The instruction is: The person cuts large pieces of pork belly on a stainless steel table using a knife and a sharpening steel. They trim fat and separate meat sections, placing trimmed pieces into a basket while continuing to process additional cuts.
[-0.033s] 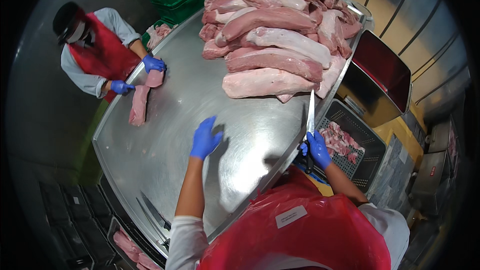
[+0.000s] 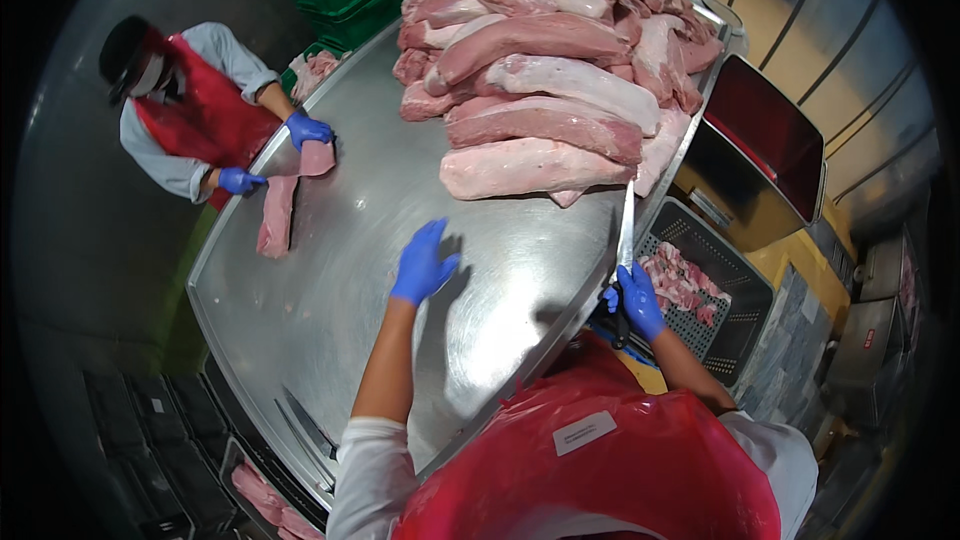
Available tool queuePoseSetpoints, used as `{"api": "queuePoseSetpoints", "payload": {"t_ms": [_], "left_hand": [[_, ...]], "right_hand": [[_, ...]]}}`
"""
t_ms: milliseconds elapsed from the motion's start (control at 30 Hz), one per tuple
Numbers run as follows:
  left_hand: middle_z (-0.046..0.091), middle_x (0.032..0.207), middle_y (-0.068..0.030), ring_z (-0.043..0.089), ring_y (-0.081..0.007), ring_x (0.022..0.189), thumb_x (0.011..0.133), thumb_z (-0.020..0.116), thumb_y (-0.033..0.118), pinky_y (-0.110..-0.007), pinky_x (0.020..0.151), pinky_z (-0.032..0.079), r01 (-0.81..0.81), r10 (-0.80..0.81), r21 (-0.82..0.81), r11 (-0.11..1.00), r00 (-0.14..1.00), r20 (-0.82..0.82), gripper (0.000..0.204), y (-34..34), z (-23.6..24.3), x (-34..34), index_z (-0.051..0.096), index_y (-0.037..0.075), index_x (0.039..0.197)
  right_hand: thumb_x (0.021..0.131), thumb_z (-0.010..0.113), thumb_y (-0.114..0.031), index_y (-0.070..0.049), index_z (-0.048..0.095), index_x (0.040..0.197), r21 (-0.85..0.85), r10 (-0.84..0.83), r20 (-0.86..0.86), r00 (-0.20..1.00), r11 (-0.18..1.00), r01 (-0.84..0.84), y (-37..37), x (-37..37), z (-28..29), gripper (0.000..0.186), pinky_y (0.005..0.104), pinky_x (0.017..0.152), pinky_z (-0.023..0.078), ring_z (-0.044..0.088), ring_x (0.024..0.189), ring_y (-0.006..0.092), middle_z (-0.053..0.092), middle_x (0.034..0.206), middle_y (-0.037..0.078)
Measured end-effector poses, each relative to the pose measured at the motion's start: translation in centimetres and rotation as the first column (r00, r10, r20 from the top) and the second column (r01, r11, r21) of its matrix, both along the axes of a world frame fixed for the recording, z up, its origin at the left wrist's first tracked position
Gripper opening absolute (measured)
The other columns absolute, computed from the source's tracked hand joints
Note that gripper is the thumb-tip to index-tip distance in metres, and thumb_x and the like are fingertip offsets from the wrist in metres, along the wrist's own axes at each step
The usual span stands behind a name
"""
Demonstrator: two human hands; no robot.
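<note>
Our left hand sits slightly nearer the heaped pork loins than in the earlier frame; the right hand and its knife barely shift. We see the left hand empty, fingers spread above the steel tabletop, while the right hand grips the knife, blade toward the heap. By our reading, much is left: the loins lie long and seemingly whole at the far end. Trimmings already lie in the grey basket, and a co-worker handles smaller meat pieces.
</note>
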State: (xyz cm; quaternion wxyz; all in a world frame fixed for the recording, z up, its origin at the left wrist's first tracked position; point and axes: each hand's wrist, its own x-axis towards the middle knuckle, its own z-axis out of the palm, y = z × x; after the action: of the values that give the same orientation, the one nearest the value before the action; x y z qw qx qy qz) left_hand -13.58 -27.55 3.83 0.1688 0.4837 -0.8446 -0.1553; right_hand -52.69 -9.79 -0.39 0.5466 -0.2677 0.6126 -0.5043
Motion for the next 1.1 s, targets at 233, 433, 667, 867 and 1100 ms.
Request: {"api": "queuePoseSetpoints", "payload": {"t_ms": [233,433,667,867,1100], "left_hand": [[0.042,0.147,-0.0220,0.041,-0.0378,0.137,0.061,0.088,0.042,-0.050,0.115,0.031,0.140,-0.125,-0.032,0.990,0.950,0.287,0.107,-14.1,-2.6,-17.6,0.036,0.003,0.146],[0.060,0.128,-0.0186,0.055,-0.0376,0.122,0.049,0.088,0.051,-0.049,0.106,0.039,0.169,-0.243,0.239,0.956,0.915,0.323,0.100,-18.8,-3.6,-19.3,0.052,0.008,0.132],[0.061,0.122,-0.0190,0.059,-0.0372,0.114,0.050,0.089,0.052,-0.056,0.103,0.035,-0.151,0.038,0.240,0.959,0.908,0.418,0.103,-3.1,-3.7,-14.9,0.046,0.006,0.131],[0.060,0.126,-0.0193,0.058,-0.0367,0.116,0.052,0.087,0.051,-0.054,0.099,0.041,-0.373,0.262,0.293,0.880,0.897,0.355,0.111,9.2,-3.2,-6.7,0.040,0.006,0.142],[0.056,0.128,-0.0203,0.058,-0.0406,0.111,0.064,0.078,0.059,-0.063,0.091,0.042,-0.668,0.549,0.305,0.679,0.737,0.393,0.110,20.5,-2.0,1.8,0.030,0.019,0.154]], "right_hand": [[0.106,0.048,-0.027,-0.008,0.050,0.104,0.063,-0.245,-0.052,0.968,0.967,0.248,3.0,-10.2,0.4,0.019,0.0264,0.045,0.045,0.054,0.049,0.0109,0.058,0.069,0.004],[0.105,0.049,-0.028,-0.004,0.055,0.116,-0.001,-0.244,-0.159,0.957,0.969,0.247,3.6,-15.7,-1.3,0.028,0.0231,0.050,0.043,0.054,0.058,0.0072,0.057,0.073,0.000],[0.104,0.052,-0.029,0.001,0.058,0.113,-0.117,0.025,-0.405,0.914,0.990,-0.079,-6.0,-9.0,-0.7,0.032,0.0326,0.082,0.050,0.060,0.088,0.0156,0.061,0.093,0.007],[0.100,0.055,-0.023,0.001,0.056,0.099,-0.262,0.089,-0.535,0.840,0.928,-0.264,-9.9,-1.5,-5.9,0.023,0.0359,0.074,0.047,0.057,0.078,0.0212,0.055,0.089,0.011],[0.105,0.051,-0.024,-0.005,0.058,0.105,-0.250,0.311,-0.115,0.943,0.910,-0.330,-12.3,10.0,-7.3,0.020,0.0235,0.065,0.046,0.054,0.072,0.0079,0.058,0.083,0.000]]}}
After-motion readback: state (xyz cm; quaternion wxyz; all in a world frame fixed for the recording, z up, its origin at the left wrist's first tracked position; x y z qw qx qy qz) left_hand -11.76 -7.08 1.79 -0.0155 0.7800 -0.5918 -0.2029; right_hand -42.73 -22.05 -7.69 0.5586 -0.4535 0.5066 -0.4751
